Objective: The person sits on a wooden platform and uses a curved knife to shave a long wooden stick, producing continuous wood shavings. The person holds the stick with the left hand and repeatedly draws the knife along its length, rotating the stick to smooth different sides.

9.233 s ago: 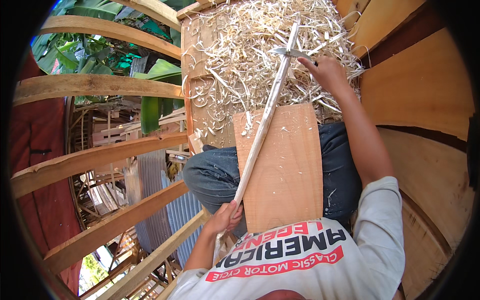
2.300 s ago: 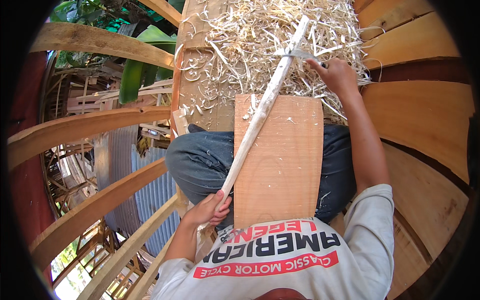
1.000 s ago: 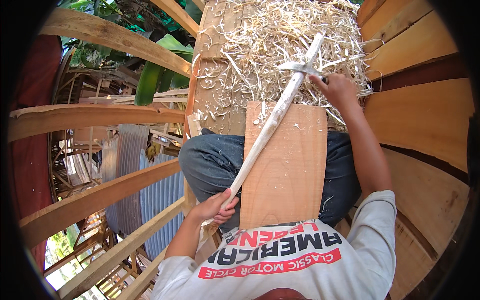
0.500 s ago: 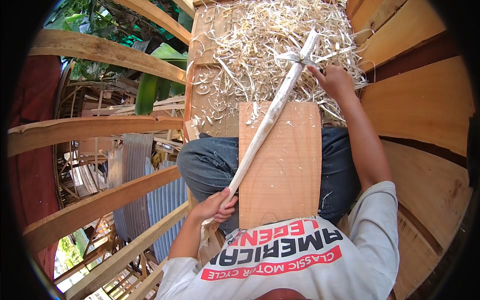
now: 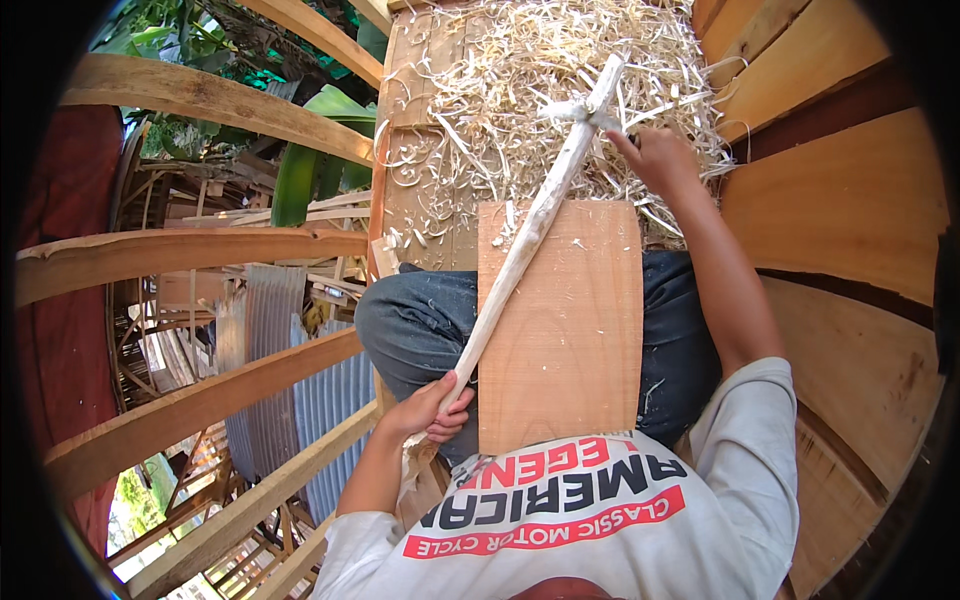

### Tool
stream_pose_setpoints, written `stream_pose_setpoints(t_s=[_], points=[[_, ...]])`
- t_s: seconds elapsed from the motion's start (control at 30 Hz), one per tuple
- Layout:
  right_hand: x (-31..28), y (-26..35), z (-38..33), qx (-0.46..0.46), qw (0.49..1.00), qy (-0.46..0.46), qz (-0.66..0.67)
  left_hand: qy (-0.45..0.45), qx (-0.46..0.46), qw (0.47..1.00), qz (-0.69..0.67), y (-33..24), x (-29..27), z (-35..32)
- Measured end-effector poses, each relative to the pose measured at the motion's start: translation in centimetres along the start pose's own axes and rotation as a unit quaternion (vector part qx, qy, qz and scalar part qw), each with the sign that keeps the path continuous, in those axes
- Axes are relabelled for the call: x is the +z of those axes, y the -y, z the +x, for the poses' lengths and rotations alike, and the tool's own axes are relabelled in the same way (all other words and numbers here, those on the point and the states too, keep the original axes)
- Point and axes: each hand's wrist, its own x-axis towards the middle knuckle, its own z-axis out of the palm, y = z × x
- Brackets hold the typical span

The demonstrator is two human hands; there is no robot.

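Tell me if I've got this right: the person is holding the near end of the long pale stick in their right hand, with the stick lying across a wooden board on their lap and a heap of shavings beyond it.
Not quite. In the head view the left hand grips the near end of the stick; the right hand is at its far end. The board on the lap and the shavings beyond it are as you said.

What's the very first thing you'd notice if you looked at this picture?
A long pale stick lies slanted across a wooden board on the person's lap. The left hand grips its near end, and the right hand works at its far end, over a big heap of curly wood shavings.
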Motion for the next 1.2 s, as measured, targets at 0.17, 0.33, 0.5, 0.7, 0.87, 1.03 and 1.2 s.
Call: stream_pose_setpoints(t_s=[0.17,0.33,0.5,0.7,0.87,1.03,1.2], points=[[-0.8,-0.4,0.1,0.127,0.991,-0.021,0.046,-0.024,0.021,0.999,0.043,-0.4,0.7,0.7],[-1.3,-0.6,-0.6,0.097,0.928,0.123,0.339,0.010,0.026,0.999,0.019,0.6,-0.3,0.0],[-4.0,-2.6,-3.7,0.140,0.671,0.212,0.696,0.066,0.036,0.997,-0.027,0.9,-1.8,0.2],[-2.1,-2.6,-2.7,0.076,0.760,0.169,0.623,0.028,0.004,0.999,0.033,-0.1,-0.5,0.1],[-2.0,-2.1,-2.4,0.051,0.841,0.078,0.533,0.047,-0.003,0.999,-0.003,0.0,-1.0,0.1],[-3.4,-2.1,-3.9,0.094,0.736,0.264,0.616,0.074,0.006,0.996,-0.040,0.2,-1.5,0.1],[-3.8,-3.2,-4.2,0.132,0.696,0.228,0.668,0.074,0.012,0.997,-0.030,0.2,-1.4,0.2]])
